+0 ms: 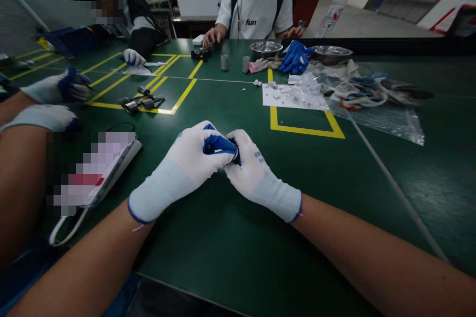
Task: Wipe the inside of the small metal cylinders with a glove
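Observation:
My left hand (199,153) and my right hand (248,164) meet over the middle of the green table (223,237), both in white gloves with blue palms. The fingertips of the two hands press together, closed around something small and dark (237,157), mostly hidden by the gloves. What it is I cannot make out. Left of my hands lies a badge holder (111,168) with a white strap. Beyond it, several dark metal cylindrical parts (147,102) rest inside a yellow taped outline.
Gloved hands of a co-worker (61,86) are at the left. Across the table sits a person (256,10), near two metal cups (223,62) and a steel bowl (266,48). Blue gloves (295,58), a white paper sheet (284,97) and a clear plastic bag (390,121) lie right.

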{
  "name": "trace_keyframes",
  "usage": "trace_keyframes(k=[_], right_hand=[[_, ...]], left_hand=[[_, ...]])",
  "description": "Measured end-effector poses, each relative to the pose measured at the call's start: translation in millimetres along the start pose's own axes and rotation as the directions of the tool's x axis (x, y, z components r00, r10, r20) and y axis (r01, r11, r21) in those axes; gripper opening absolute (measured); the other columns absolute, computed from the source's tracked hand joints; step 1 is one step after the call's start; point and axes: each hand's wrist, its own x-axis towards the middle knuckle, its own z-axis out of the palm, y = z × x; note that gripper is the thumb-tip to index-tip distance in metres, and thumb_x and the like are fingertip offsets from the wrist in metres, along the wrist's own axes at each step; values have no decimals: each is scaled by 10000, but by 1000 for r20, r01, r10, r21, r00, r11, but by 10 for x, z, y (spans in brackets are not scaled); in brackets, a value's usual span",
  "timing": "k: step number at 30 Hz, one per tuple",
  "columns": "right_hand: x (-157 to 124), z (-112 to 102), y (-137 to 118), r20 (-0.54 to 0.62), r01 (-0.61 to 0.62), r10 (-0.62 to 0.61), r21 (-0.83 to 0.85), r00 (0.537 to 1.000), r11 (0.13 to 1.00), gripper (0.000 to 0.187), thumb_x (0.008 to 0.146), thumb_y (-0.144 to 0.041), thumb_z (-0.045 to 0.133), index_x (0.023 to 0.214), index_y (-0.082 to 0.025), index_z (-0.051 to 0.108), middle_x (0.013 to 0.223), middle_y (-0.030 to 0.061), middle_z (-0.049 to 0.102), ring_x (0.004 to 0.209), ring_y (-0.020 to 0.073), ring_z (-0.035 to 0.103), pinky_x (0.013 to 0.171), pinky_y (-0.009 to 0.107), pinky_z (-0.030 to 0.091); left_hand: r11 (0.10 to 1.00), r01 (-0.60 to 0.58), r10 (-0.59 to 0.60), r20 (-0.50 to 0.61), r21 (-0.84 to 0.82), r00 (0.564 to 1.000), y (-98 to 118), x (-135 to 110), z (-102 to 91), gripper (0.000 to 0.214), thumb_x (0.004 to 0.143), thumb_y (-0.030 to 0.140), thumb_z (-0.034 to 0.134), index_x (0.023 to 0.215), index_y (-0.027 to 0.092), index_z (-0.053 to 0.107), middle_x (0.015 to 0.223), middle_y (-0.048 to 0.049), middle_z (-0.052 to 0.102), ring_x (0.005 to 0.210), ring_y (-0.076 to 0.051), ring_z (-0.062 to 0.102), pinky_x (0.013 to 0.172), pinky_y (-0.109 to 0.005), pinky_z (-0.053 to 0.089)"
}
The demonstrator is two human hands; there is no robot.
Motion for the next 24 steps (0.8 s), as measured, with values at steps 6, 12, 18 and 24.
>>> trace_keyframes(k=[6,12,18,24], right_hand=[[-9,7,1,-4,3,-3,-10,1000,1000,238,827,-131,597,1003,-242,482,1017,65,575,945,265,611,810,427,519],[-10,23,0,-37,-10,8,-72,999,997,234,823,-147,614,1002,-245,499,1037,71,584,933,274,599,839,465,511],[-2,18,7,-32,-11,11,-22,999,1000,233,827,-126,591,1021,-226,508,1063,98,604,973,293,631,860,509,551],[-31,49,82,-244,92,-56,139,968,986,491,853,-171,655,1300,-238,463,1225,122,655,1120,308,685,989,538,587]], left_hand=[[987,41,-31,66,-157,997,-9,16,-16,138,792,305,739,742,180,712,757,4,687,695,-185,654,649,-332,514],[997,72,-73,-30,-22,997,20,4,28,134,798,307,745,792,181,700,850,-15,689,776,-207,674,701,-359,525],[996,77,-71,-114,45,991,19,1,43,222,784,332,779,903,192,654,923,-31,701,869,-235,656,778,-383,524],[924,-129,107,-83,-359,991,-66,5,110,394,817,291,736,1185,179,657,1163,-67,749,1097,-267,704,986,-415,562]])
